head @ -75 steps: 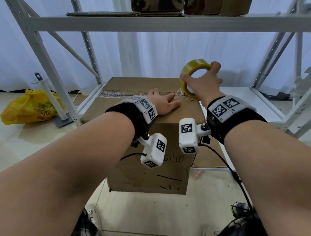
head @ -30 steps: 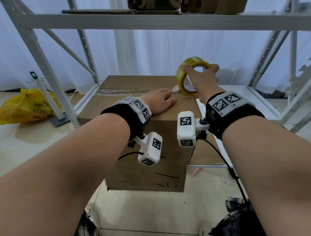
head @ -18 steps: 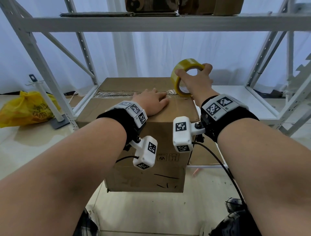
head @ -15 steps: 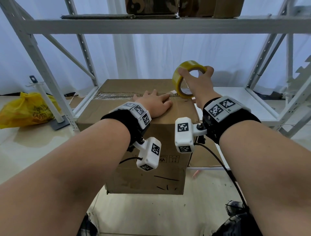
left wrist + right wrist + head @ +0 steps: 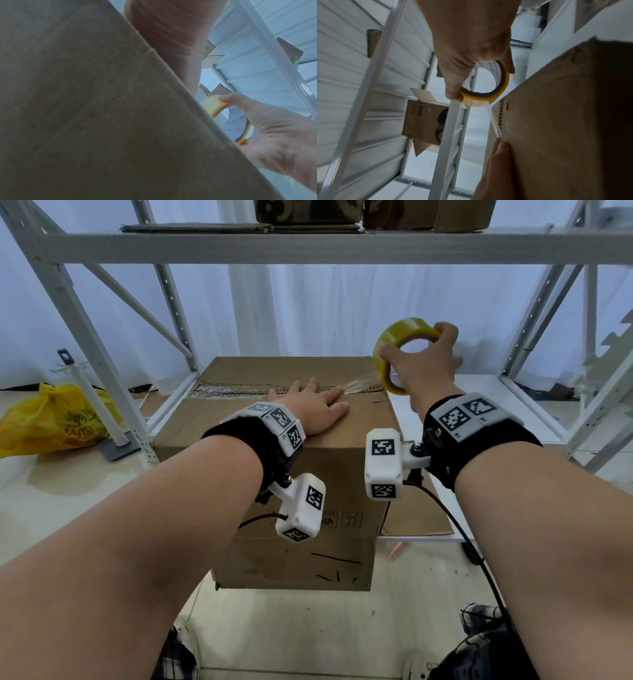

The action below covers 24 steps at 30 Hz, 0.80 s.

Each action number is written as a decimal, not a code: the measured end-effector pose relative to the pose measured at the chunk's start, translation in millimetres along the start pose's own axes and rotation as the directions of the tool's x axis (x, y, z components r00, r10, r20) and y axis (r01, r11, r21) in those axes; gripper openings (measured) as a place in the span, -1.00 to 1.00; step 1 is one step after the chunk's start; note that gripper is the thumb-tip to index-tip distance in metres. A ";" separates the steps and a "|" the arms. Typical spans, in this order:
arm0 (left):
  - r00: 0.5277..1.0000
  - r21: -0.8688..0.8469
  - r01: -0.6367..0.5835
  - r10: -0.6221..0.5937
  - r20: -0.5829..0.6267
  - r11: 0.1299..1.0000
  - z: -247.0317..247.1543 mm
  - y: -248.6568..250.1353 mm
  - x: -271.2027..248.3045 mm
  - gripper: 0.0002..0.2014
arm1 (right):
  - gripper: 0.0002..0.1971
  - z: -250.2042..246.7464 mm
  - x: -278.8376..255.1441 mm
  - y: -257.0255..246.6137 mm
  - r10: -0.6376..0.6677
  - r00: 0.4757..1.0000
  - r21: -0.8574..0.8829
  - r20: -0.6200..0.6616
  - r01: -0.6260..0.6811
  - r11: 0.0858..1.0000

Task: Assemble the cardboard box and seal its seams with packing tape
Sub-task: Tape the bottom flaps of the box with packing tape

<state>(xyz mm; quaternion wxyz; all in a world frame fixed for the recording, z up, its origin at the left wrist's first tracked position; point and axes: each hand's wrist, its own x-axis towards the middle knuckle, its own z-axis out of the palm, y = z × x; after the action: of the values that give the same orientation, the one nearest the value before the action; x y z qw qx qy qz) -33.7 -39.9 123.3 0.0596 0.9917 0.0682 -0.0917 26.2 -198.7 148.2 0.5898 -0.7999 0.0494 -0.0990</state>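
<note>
Printing on the brown corrugated cardboard box (image 5: pixel 274 436) is limited to small black handling symbols low on its near face, too small to read, plus a few black pen strokes beneath them. Blue lettering runs round the white inner core of the yellow roll of clear packing tape (image 5: pixel 397 350), but in the right wrist view it is too blurred to make out. The crumpled yellow plastic bag (image 5: pixel 54 419) on the floor to your left carries dark writing that cannot be read either. Black-and-white square marker codes cover your wrist bands and the white camera blocks below them.

Your left hand (image 5: pixel 310 409) lies flat on top of the box, palm down, fingers straight and together, the fingertips pressing on the centre seam where the tape strip already runs. Your right hand (image 5: pixel 421 368) is raised off the right end of the box top, fingers and thumb curled round the rim of the roll, holding it tilted on edge. A taut clear length of tape (image 5: pixel 493 121) stretches from the roll down to the seam just ahead of your left fingertips. The box stands closed on the low white shelf of the metal rack (image 5: pixel 534 412).
</note>
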 end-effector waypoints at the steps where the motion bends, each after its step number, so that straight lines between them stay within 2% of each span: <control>1: 1.000 0.001 0.002 -0.002 0.005 1.000 -0.4 0.1 -0.3 -0.42 | -0.13 -0.2 -0.6 2.3 0.049 0.999 0.037 0.006 -0.049 0.998; 4: 0.999 0.019 -0.038 0.039 -0.010 0.999 -2.8 3.8 0.0 -0.43 | -0.12 -2.8 -1.7 5.0 0.153 0.987 0.160 0.044 -0.158 0.974; 7: 0.986 0.032 -0.160 0.161 -0.042 0.987 -5.4 13.1 1.0 -0.44 | -0.11 -4.9 -1.3 6.7 0.180 0.981 0.230 0.075 -0.193 0.954; 9: 0.982 0.014 -0.183 0.183 -0.044 0.983 -5.5 17.1 2.3 -0.44 | -0.12 -5.2 -0.6 7.6 0.194 0.977 0.261 0.092 -0.212 0.942; 15: 0.981 0.030 -0.192 0.193 -0.023 0.981 -3.6 30.6 9.9 -0.40 | -0.13 -4.6 0.1 6.2 0.179 0.978 0.212 0.109 -0.199 0.957; 21: 0.974 0.022 -0.227 0.227 -0.006 0.974 -2.4 42.7 15.5 -0.40 | -0.10 2.1 0.0 2.7 0.062 0.992 0.052 0.109 -0.068 0.996; 24: 0.968 0.020 -0.251 0.251 0.020 0.968 -6.8 29.7 9.4 -0.43 | -0.12 0.0 -2.1 2.6 0.083 0.989 0.100 0.126 -0.096 0.990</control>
<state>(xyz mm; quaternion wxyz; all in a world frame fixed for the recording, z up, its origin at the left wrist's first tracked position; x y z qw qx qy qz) -19.0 -67.0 131.3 0.0604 0.9921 -0.0594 -0.0927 24.2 -199.1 145.6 0.6370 -0.7692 0.0440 -0.0262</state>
